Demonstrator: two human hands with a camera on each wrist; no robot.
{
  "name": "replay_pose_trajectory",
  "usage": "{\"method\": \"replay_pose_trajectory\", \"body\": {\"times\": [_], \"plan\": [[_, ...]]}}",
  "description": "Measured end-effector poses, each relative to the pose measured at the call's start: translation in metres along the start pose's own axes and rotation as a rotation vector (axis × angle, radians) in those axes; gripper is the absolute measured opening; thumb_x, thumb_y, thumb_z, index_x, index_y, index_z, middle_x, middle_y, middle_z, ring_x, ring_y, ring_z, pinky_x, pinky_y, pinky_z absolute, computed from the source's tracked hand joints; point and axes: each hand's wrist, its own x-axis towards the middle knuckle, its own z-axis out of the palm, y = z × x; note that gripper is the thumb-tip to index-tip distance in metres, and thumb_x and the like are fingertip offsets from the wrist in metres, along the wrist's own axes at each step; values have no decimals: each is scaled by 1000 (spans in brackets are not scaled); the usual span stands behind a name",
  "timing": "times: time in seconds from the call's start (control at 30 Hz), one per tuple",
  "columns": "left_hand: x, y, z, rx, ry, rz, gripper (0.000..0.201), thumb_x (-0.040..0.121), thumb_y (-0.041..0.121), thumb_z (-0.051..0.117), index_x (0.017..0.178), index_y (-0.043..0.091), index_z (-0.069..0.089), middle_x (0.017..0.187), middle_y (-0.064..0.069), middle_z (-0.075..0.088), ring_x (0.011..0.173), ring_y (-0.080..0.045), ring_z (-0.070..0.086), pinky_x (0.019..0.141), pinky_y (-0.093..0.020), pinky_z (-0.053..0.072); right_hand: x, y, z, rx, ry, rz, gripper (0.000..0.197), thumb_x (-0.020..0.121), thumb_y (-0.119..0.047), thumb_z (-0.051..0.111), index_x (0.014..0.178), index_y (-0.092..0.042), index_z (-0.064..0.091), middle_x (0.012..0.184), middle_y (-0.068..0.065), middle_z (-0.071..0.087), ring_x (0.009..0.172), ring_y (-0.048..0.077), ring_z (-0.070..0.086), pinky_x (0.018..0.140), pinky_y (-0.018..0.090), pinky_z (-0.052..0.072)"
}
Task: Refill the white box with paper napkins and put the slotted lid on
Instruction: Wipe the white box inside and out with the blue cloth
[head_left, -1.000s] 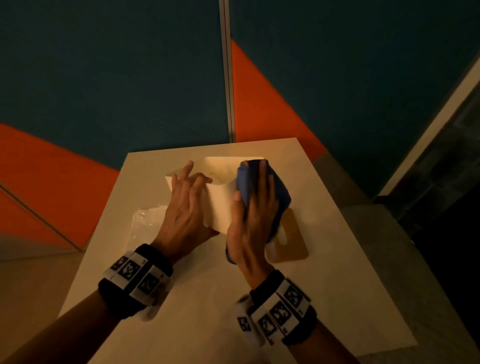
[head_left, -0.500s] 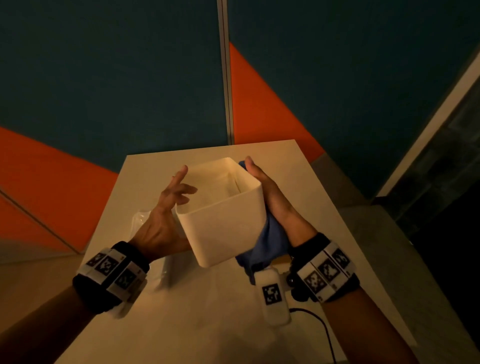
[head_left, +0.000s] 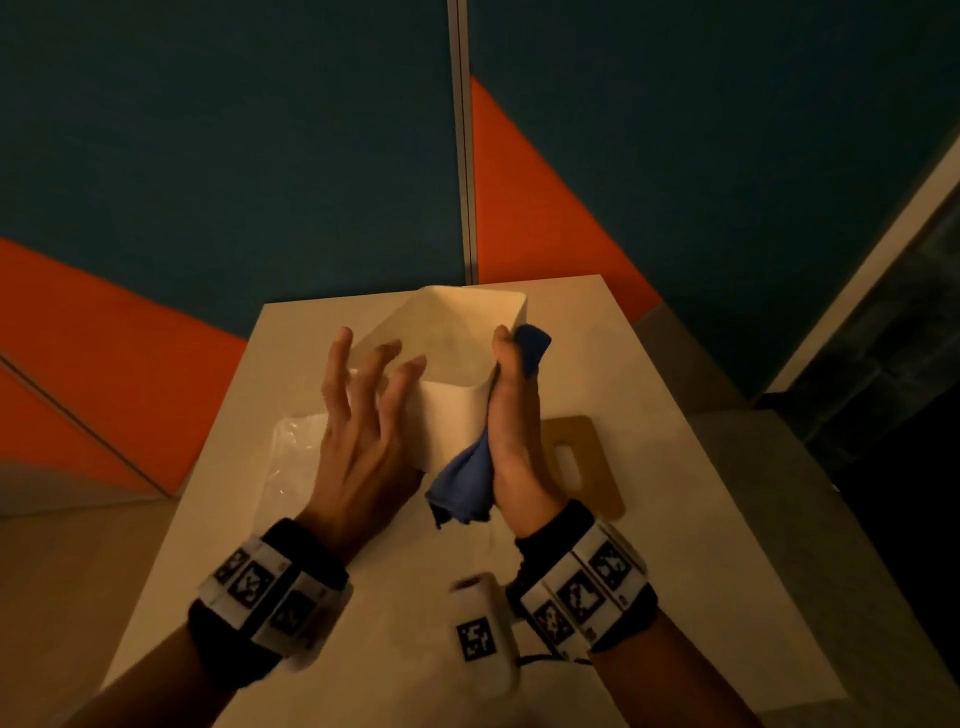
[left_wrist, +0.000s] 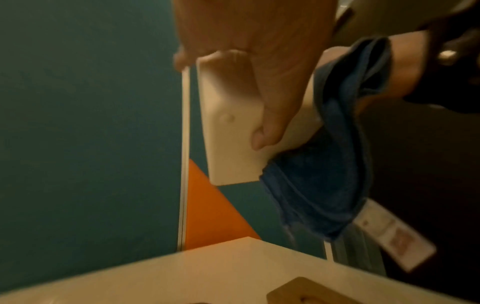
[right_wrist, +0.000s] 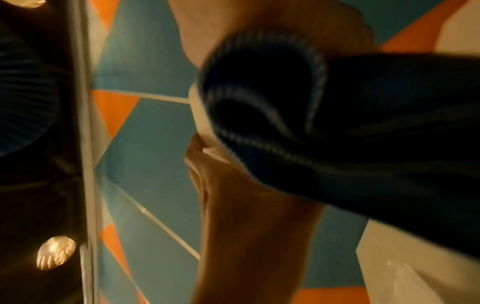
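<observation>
The white box (head_left: 452, 421) is held above the table between both hands, empty, with its open top facing up and away. My left hand (head_left: 363, 431) lies against its left wall with fingers spread; in the left wrist view the thumb (left_wrist: 270, 115) presses the box (left_wrist: 231, 144) from below. My right hand (head_left: 514, 426) grips a blue cloth (head_left: 462, 483) against the box's right wall, one cloth end sticking up past the rim. The wooden slotted lid (head_left: 597, 467) lies flat on the table behind my right wrist. A clear plastic napkin pack (head_left: 296, 457) lies under my left hand.
The pale table (head_left: 649, 571) ends close behind the box, against a teal and orange wall (head_left: 260, 156). Its right edge drops to a grey floor (head_left: 779, 493). The lid (left_wrist: 298, 292) shows at the bottom of the left wrist view.
The box has turned from lying tilted under the wiping cloth to open side up. My left fingers have spread over its left wall. The cloth hand has shifted to the right wall.
</observation>
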Motion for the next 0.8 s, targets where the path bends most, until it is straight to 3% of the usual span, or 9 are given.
{"method": "replay_pose_trajectory", "body": {"times": [0.1,0.17,0.33,0.43,0.5,0.57,0.67,0.73,0.8], "plan": [[3,-14,-6,-188,62,8,84,66,54,70,122,8,29,124,-13,33,129,-43,21,105,-60,27,-4,2,-1,-199,57,-208,75,89,-62,38,151,-27,13,149,8,37,133,28,39,109,43,36],[4,-22,-11,-258,50,26,86,68,68,59,120,5,29,123,-14,33,128,-40,24,103,-56,29,4,-1,-9,-281,98,-292,67,94,-55,32,151,-26,9,152,9,31,139,28,30,112,47,31],[-4,-31,-20,-384,45,-25,93,64,77,55,119,7,27,139,5,26,130,-25,20,97,-59,32,39,-24,-29,-142,42,-54,42,96,-47,39,104,-13,64,97,10,70,92,24,61,90,39,50],[-9,-43,-18,-465,41,-28,96,60,75,61,124,17,19,145,34,7,130,-46,24,94,-65,38,49,-37,-44,6,-125,23,31,98,-34,45,79,-19,64,65,-3,70,74,16,59,71,26,46],[-11,-53,-10,-470,31,11,95,61,72,63,125,22,14,147,32,4,128,-57,26,97,-62,39,50,-36,-48,-27,-184,24,28,98,-38,44,87,-22,64,83,0,69,82,16,61,81,28,47],[-13,-65,-1,-440,8,67,92,65,70,62,130,28,12,150,27,1,140,-44,13,111,-48,28,52,-29,-52,-62,-213,26,31,95,-47,44,104,-25,64,104,4,68,98,19,62,98,34,46],[-13,-72,1,-505,-166,-60,103,66,65,64,137,53,-10,150,29,-16,143,-5,-12,117,-28,5,55,-12,-58,-86,-270,105,35,92,-50,47,100,-23,67,94,6,72,91,20,65,89,33,49],[-14,-73,2,-468,-370,-220,117,66,49,73,121,67,-29,149,17,-27,138,-7,-11,114,-32,7,57,2,-62,-48,-234,180,35,88,-49,51,83,-19,67,75,6,68,72,19,60,68,30,46],[-14,-76,1,-365,-582,-285,127,71,30,77,119,62,-36,155,3,-14,140,-18,8,110,-36,28,60,17,-67,-6,-169,205,37,84,-51,53,83,-18,68,78,8,65,72,20,58,64,29,44]]}}
